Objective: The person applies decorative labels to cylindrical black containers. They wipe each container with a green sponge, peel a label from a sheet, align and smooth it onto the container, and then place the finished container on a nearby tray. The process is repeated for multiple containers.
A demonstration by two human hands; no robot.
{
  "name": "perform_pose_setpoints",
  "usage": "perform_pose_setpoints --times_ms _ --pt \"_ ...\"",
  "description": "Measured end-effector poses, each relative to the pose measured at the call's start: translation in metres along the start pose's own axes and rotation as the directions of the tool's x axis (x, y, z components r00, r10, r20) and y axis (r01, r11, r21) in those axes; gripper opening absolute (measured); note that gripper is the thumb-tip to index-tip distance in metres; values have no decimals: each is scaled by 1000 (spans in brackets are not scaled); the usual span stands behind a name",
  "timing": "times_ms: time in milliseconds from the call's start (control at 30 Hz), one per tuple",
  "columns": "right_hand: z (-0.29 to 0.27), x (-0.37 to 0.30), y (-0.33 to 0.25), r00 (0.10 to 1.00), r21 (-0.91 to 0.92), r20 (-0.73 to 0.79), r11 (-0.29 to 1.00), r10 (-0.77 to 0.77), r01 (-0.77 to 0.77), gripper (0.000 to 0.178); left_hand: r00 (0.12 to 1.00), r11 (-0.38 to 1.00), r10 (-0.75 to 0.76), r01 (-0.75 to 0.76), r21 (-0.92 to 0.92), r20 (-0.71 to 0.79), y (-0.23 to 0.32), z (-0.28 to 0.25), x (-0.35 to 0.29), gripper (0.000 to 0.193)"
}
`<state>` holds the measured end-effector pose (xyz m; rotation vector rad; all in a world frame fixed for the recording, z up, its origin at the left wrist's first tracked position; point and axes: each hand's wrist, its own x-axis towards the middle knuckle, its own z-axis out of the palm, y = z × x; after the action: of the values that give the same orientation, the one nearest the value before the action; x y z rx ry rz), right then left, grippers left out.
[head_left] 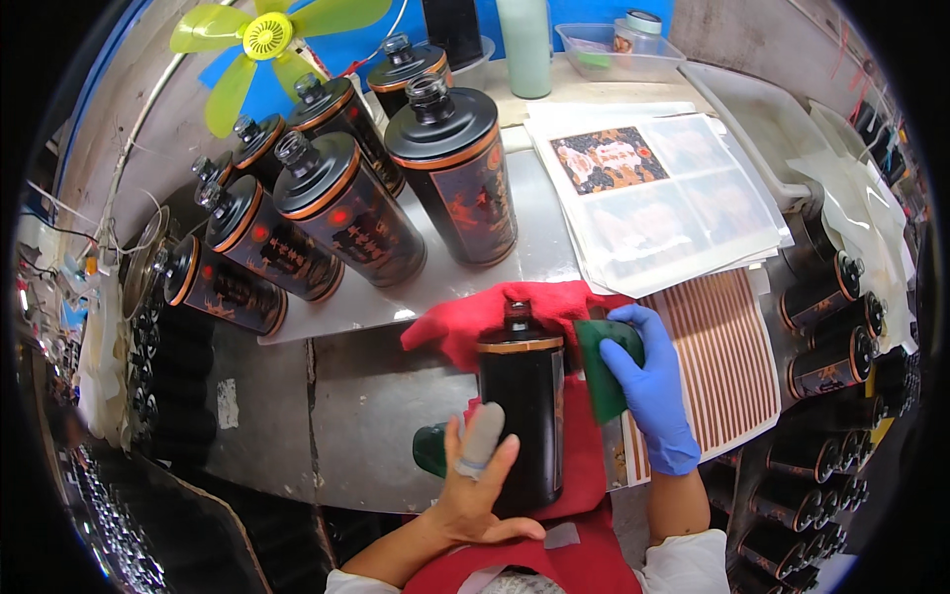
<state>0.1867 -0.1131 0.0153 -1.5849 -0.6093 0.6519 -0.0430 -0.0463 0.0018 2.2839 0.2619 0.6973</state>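
Observation:
A black bottle (521, 416) with an orange band round its shoulder stands upright on the red cloth (495, 309). My left hand (478, 485) is at its lower left side with the fingers spread, nothing held. One finger wears a pale finger cot (483, 436); whether the hand touches the bottle I cannot tell. In a blue glove, my right hand (648, 381) grips a flat green scraper (601, 371) just right of the bottle. A second dark green piece (429, 448) lies partly hidden behind my left hand.
Several decorated black bottles (453, 178) stand at the back left. Printed sheets (658, 213) lie at the back right, with a brown-striped sheet (722, 351) below them. A yellow-green fan (267, 38) is at the far left. More bottles (831, 361) fill the right side.

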Motion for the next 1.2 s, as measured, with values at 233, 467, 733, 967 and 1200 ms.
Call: perform_pose_setpoints --times_ms 233,467,733,967,1200 --pt "0 -8 -6 994 67 24 992 107 -109 31 987 941 -158 150 303 2 -1 -8 61 92" --pt "-4 -10 2 993 111 9 987 120 -120 30 978 843 -109 -4 538 178 13 -16 89 67" --pt "18 -1 -51 998 79 -4 995 -63 63 31 922 914 66 -209 348 382 32 9 56 51" --pt "18 5 7 999 -5 13 999 -38 38 29 956 920 53 -159 357 287 13 9 5 47" --pt "23 -11 -7 999 80 0 996 -47 47 29 998 996 -5 11 -92 69 -17 19 -30 111"
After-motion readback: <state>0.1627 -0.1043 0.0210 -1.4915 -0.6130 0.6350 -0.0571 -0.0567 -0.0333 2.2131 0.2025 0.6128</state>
